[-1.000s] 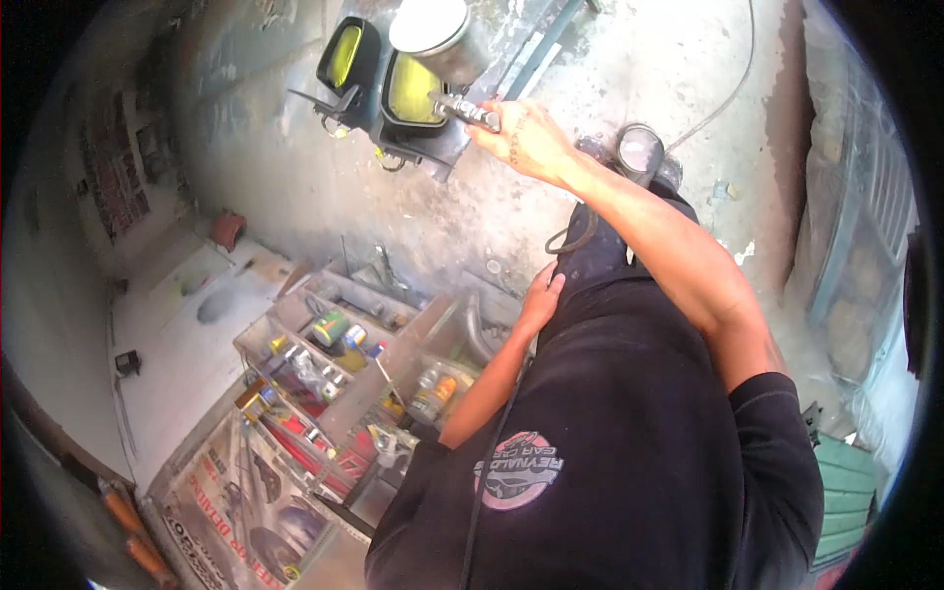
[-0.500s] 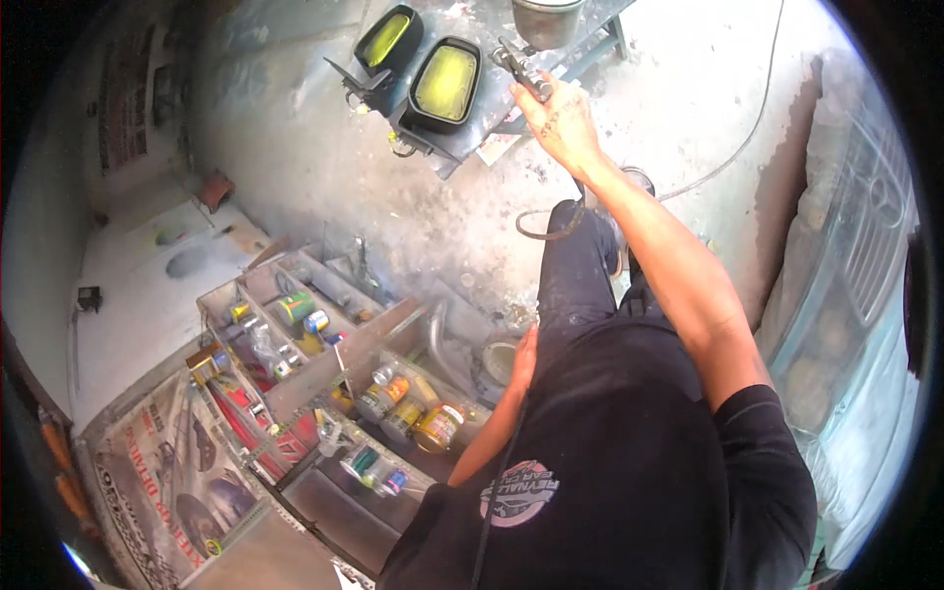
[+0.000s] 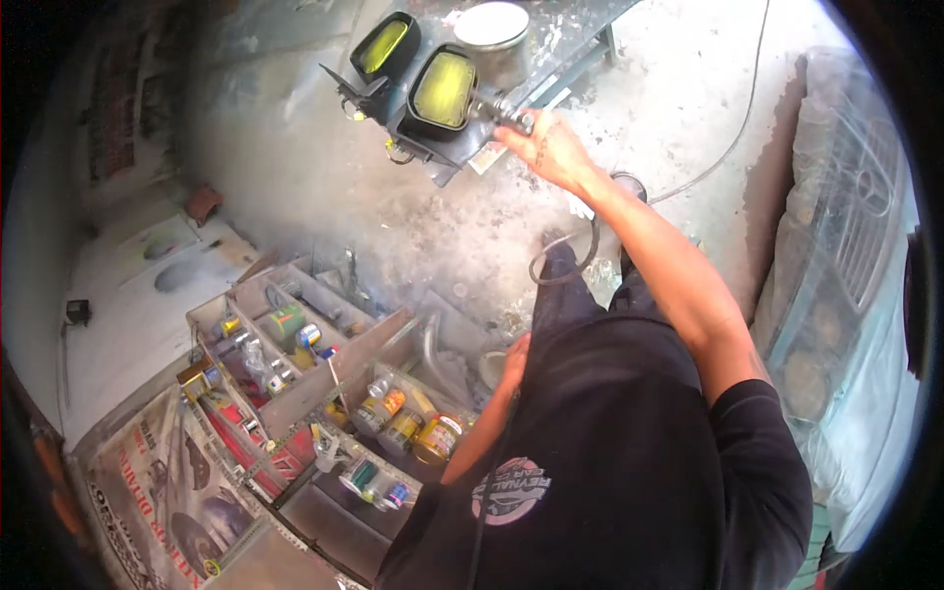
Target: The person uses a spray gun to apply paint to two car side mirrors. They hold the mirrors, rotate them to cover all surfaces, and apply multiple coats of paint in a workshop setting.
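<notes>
- Concrete floor point(image 3: 452, 211): stained, extends beneath the bench point(image 3: 570, 29) at the top of the view.
- Bench: carries two black housings with yellow faces, plus a pail.
- Near housing point(image 3: 444, 90): on the bench, nearer the person, yellow face exposed.
- Far housing point(image 3: 383, 46): just beside the near housing, to its upper left.
- Pail point(image 3: 503, 65): upright, pale on top, to the right of the far housing.
- Spray gun point(image 3: 503, 114): metallic, blurred, at the right side of the near housing; contact cannot be determined.
- Right hand point(image 3: 557, 151): closed around the spray gun.
- Left hand point(image 3: 516, 362): lowered beside the black shirt point(image 3: 619, 433), partly hidden; grip cannot be determined.
- Hose point(image 3: 733, 143): crosses the floor at right.
- Rack point(image 3: 379, 339): lower left, compartments holding cans point(image 3: 438, 440).
- Car point(image 3: 851, 236): right side, under clear sheeting.
</notes>
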A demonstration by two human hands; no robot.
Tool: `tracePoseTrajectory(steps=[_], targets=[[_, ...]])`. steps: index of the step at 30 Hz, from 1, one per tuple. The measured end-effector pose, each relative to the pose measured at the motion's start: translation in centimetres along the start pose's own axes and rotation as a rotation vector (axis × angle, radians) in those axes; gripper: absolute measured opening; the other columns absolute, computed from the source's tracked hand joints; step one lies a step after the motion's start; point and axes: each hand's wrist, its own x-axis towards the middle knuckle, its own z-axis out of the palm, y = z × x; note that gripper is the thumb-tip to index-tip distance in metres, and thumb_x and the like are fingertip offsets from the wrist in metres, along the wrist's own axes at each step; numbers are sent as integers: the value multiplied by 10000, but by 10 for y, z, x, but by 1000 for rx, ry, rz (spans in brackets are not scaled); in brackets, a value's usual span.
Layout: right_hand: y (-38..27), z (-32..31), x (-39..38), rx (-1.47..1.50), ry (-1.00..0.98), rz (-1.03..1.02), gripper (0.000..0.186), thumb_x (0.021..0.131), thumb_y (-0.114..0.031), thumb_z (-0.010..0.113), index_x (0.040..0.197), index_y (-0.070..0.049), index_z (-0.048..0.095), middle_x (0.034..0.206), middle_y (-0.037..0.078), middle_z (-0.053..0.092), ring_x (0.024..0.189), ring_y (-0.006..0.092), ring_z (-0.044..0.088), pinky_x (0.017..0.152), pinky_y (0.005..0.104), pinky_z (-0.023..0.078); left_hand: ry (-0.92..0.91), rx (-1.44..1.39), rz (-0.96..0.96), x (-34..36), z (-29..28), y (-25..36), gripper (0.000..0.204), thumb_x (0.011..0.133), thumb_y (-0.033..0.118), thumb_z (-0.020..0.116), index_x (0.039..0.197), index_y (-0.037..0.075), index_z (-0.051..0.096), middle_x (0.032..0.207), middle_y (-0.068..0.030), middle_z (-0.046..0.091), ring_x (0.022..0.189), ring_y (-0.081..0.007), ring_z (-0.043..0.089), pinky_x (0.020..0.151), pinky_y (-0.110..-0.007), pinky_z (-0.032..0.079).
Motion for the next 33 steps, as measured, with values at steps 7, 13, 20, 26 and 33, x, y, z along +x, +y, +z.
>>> tracePoseTrajectory(steps=[7, 13, 20, 26, 33], targets=[[-5, 18, 8, -39, 351, 88, 553, 933, -348, 690, 1166, 152, 643, 702, 244, 675, 730, 352, 723, 733, 415, 547, -132, -94, -109, 21, -73, -49, 596, 1076, 489, 459, 1392, 0, 588, 1331, -102, 660, 1205, -197, 607, 1090, -340, 433], [-3, 57, -13, -175, 150, 179, 575, 925, -391, 709, 1212, 103, 647, 679, 182, 676, 682, 355, 687, 724, 416, 541, -370, -420, -448, 40, -150, 44, 600, 1076, 496, 455, 1406, 9, 574, 1346, -99, 645, 1208, -203, 604, 1104, -345, 428], [-43, 81, -13, -262, 113, 261, 459, 917, -385, 734, 1170, -3, 701, 613, 108, 608, 529, 171, 597, 594, 383, 503, -657, -550, -651, 68, -233, 113, 605, 1075, 504, 450, 1423, 20, 558, 1364, -95, 628, 1212, -210, 600, 1120, -352, 422], [-68, 95, 12, -182, 461, 330, 494, 946, -402, 698, 1149, 48, 687, 638, 155, 635, 566, 240, 628, 605, 393, 501, -766, -26, -379, 104, -299, 68, 559, 1091, 442, 425, 1445, 23, 530, 1391, -107, 611, 1237, -216, 596, 1092, -379, 470], [-79, 104, 2, -249, 318, 244, 440, 912, -363, 735, 1095, 36, 713, 692, 182, 660, 623, 257, 640, 637, 398, 501, -680, -89, -599, 63, -303, 155, 618, 1078, 481, 418, 1492, 24, 463, 1470, -126, 545, 1317, -232, 545, 1108, -379, 450]])
